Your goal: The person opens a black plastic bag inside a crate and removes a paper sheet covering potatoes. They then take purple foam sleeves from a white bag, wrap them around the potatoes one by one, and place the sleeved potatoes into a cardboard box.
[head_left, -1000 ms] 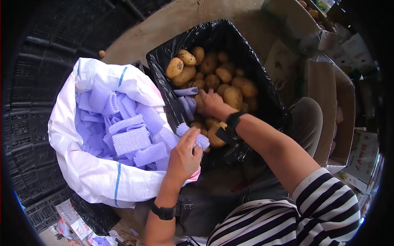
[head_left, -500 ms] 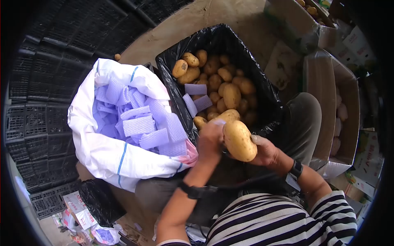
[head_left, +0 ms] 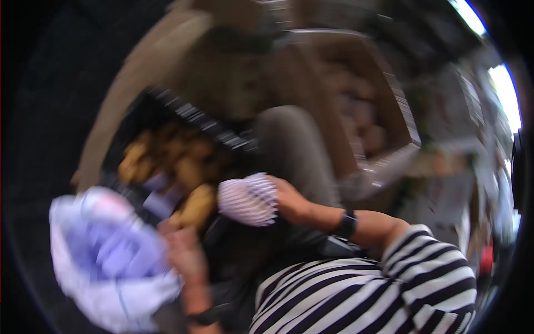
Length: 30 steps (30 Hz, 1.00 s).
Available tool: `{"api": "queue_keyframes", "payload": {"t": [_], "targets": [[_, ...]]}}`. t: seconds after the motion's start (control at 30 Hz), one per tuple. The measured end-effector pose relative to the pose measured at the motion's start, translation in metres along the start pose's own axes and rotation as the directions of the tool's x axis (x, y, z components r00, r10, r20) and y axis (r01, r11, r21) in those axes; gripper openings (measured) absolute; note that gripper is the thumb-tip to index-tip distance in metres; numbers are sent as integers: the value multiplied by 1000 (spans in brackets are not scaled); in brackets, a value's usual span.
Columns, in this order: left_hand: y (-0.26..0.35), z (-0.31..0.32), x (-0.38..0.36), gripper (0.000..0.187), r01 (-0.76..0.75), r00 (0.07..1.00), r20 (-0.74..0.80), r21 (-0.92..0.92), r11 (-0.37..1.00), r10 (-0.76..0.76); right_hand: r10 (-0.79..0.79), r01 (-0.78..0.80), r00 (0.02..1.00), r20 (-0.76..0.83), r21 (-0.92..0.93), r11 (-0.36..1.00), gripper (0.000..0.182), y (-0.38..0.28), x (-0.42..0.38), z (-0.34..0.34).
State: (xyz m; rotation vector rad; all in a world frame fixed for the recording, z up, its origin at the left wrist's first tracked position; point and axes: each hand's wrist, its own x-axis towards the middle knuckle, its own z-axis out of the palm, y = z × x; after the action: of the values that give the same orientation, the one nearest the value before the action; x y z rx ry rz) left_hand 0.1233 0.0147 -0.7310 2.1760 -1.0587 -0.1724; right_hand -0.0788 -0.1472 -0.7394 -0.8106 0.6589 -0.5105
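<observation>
A potato in a pale foam net sleeve (head_left: 247, 199) is in my right hand (head_left: 286, 199), whose fingers are closed round its right end. The net is stretched over the potato. My left hand (head_left: 186, 251) is smeared by motion; it is between the white sack (head_left: 133, 303) and the loose potatoes (head_left: 194, 207), and its fingers cannot be made out. Folded purple foam nets (head_left: 119, 250) fill the sack. Behind my hands, the black-lined crate (head_left: 189, 114) holds many potatoes, with a few purple nets (head_left: 162, 201) lying on them.
To the right of my knee (head_left: 295, 139) stands an open cardboard box (head_left: 397, 108) with wrapped potatoes (head_left: 356, 106) inside, blurred. More printed cartons (head_left: 445, 206) stand farther right. Dark crates line the left side, hardly visible.
The bare potato now has a foam net over it and sits in my right hand alone. My left hand has come away toward the sack. My view has swung right, toward the cardboard box.
</observation>
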Motion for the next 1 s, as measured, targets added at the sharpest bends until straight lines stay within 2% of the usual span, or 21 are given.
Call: {"api": "queue_keyframes", "payload": {"t": [0.07,0.1,0.13,0.17,0.2,0.27,0.33,0.43,0.47,0.5,0.53,0.57,0.6,0.63,0.67,0.73,0.8,0.83,0.87,0.9,1.0], "targets": [[-94,-66,28,36,-183,983,102,642,744,153,-55,56,981,-186,-4,998,36,-37,-12,-33],[-74,-88,32,35,-81,978,191,714,696,-82,-302,213,915,-267,-318,924,42,-62,-25,-51],[-84,-101,35,52,-153,920,354,720,676,-168,-522,293,816,-248,-600,744,47,-85,-38,-73],[-101,-111,40,69,-213,834,483,728,652,-267,-473,261,791,-389,-484,835,54,-104,-50,-96],[-111,-115,40,69,-213,841,473,735,644,-261,-395,244,766,-507,-339,909,62,-123,-65,-125],[-143,-112,45,57,-368,798,593,621,692,-109,-718,287,628,-301,-768,573,69,-146,-82,-179],[-171,-108,52,49,-340,795,603,532,776,-65,-814,-167,580,-24,-982,-90,66,-156,-100,-245],[-157,-99,47,37,-222,831,554,421,879,-55,-693,-361,718,-65,-886,-291,60,-144,-107,-322],[-147,-100,47,32,-143,858,504,412,900,-95,-452,-468,834,-318,-841,-271,59,-134,-111,-350],[-154,-100,45,31,-194,859,508,428,883,-58,-273,-488,873,-405,-691,-534,52,-142,-109,-331],[-139,-100,49,31,-144,833,538,442,885,-133,-162,-343,930,-329,-620,-706,40,-144,-94,-372],[-139,-99,48,33,-205,832,546,475,856,-104,-248,-357,932,-263,-567,-743,33,-150,-79,-373],[-141,-97,36,33,-256,906,418,406,877,72,-200,-201,979,-37,-326,-924,29,-152,-58,-369],[-119,-95,36,31,-216,932,355,362,907,81,-467,-179,879,99,-838,-515,29,-170,-32,-308],[-97,-93,50,30,-68,917,394,314,947,-64,-523,-123,835,171,-868,-480,32,-170,-3,-255],[-65,-90,55,28,-55,976,219,221,974,6,-516,246,827,224,-969,-27,32,-163,44,-148],[-66,-85,58,26,-81,996,59,221,972,70,-336,401,868,365,-915,45,33,-128,73,-52],[-59,-83,59,27,17,999,42,195,981,-26,-214,452,876,432,-890,54,35,-102,90,-19],[-54,-81,61,27,116,992,28,163,980,-122,-20,470,874,486,-834,289,42,-73,105,13],[-62,-80,63,30,42,999,1,169,985,-42,15,672,734,679,-729,132,50,-29,130,29],[-57,-84,70,30,-28,996,-75,170,985,42,296,864,497,816,-496,-84,69,69,168,59]]}}
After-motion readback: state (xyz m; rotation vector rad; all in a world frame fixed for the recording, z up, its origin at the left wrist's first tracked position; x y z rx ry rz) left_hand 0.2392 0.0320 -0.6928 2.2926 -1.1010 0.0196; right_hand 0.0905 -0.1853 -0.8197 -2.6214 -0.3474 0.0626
